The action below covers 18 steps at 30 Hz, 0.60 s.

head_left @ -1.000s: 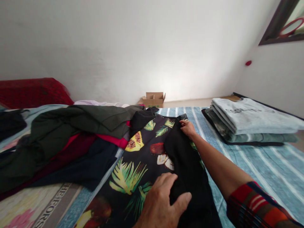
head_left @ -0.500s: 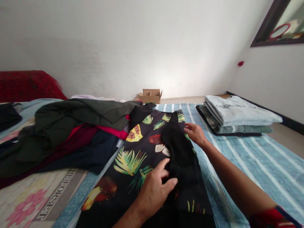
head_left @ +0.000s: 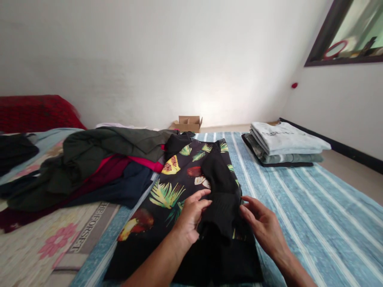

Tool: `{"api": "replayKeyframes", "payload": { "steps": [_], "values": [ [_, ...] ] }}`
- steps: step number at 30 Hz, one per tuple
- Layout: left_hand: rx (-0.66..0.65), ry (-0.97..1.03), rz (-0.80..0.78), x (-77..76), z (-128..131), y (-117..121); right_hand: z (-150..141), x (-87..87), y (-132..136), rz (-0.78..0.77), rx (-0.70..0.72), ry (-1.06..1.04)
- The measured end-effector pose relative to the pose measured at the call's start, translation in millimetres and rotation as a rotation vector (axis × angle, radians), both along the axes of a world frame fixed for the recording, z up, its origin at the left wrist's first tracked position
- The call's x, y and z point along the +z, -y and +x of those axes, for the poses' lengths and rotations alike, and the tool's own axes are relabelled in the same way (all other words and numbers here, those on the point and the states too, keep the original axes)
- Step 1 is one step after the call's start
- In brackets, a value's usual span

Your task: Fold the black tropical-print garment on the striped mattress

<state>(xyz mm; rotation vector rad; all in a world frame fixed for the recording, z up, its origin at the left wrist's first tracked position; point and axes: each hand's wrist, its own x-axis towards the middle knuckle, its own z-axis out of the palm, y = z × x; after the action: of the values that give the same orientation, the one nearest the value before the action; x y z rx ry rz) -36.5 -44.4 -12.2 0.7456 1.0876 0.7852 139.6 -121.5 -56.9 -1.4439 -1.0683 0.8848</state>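
Right hand [head_left: 263, 225] came down to meet left hand [head_left: 190, 215] at the black fabric fold [head_left: 223, 207]; we see both hands narrow against it, grip unclear, on the fruit-print garment [head_left: 167, 195] lying flat on the striped bed sheet [head_left: 311, 223], folded shirts [head_left: 284, 143] beyond

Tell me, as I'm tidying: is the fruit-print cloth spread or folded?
Spread: the cloth lies flat on the striped sheet, black fabric bunched on it between left hand and right hand.

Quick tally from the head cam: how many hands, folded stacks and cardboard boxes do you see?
Hands: 2 (left hand, right hand)
Folded stacks: 1
Cardboard boxes: 1
Total: 4
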Motion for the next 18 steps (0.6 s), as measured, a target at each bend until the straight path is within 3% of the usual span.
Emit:
{"api": "replayKeyframes", "payload": {
  "steps": [6, 12, 18],
  "values": [
    [-0.079, 0.057, -0.081, -21.0, -1, 27, 2, 9.4, -6, -0.146, -0.019, -0.102],
    [-0.249, 0.035, -0.076, -14.5, -9, 25, -2, 3.4, -16, -0.240, 0.022, -0.123],
    [-0.137, 0.016, -0.108, -17.9, -4, 5, -4, 1.8, -20, -0.288, -0.015, -0.260]
  ]
}}
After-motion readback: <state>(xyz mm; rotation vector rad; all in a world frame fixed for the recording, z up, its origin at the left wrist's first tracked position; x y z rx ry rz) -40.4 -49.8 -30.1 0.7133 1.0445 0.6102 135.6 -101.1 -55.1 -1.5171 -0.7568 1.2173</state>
